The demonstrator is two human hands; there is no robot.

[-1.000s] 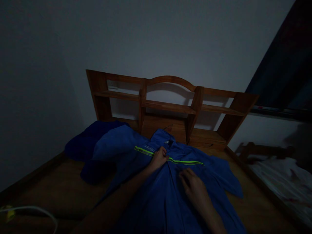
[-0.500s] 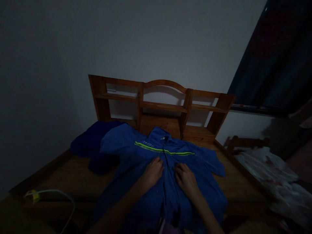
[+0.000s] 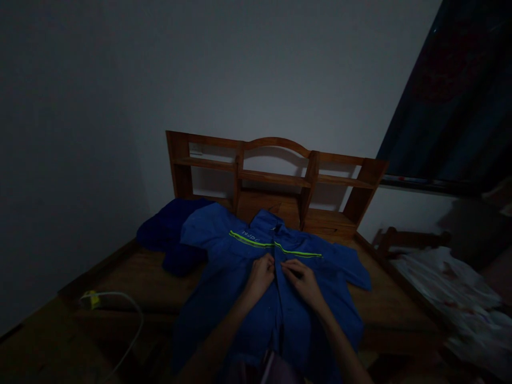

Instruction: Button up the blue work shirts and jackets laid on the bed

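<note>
A blue short-sleeved work shirt (image 3: 248, 298) lies spread on a wooden desk (image 3: 136, 277), its collar toward the back. A yellow-green stripe crosses the chest, with pale lettering above it on the left. My left hand (image 3: 262, 273) is closed at the front opening just below the stripe, fingertips pinching the edge of the cloth. Across the opening, my right hand (image 3: 302, 280) pinches the other front edge between thumb and fingers. A narrow dark gap shows between the two edges. Darker blue cloth (image 3: 168, 226) is bunched beside the left sleeve.
A wooden shelf unit (image 3: 276, 178) stands along the desk's back against the wall. At the front left hangs a white cable (image 3: 128, 296) with a yellow tag. White plastic bags (image 3: 452, 282) and a chair back (image 3: 416, 237) are on the right. The room is dim.
My hands have moved up toward the chest stripe and closer together, with the fingers now pinching the front edges. The view has shifted slightly left.
</note>
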